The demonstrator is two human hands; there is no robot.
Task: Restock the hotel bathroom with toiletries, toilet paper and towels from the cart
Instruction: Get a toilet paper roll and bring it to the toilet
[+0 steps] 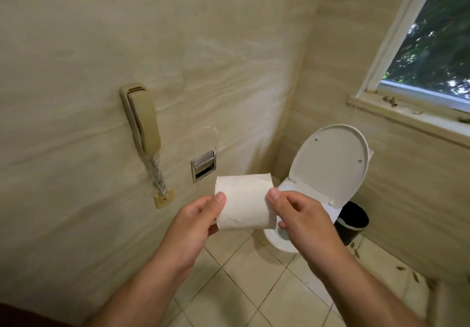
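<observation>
1. Left hand (201, 214) pinches the toilet paper roll (244, 202) at its 9 o'clock end, thumb on top.
2. Right hand (297, 214) pinches its 3 o'clock end.
3. It is held in mid-air, with the recessed wall holder (203, 165) at its 10 o'clock.

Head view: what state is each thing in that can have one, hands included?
White toilet paper roll: held in the air, not yet mounted.
Left hand: fingers grip the roll's left end.
Right hand: fingers pinch the roll's right end.
Chrome recessed wall holder: no roll showing.
White toilet lid: raised.
Beige wall phone handset: hung on its cradle.
Black round waste bin: uncovered.
</observation>
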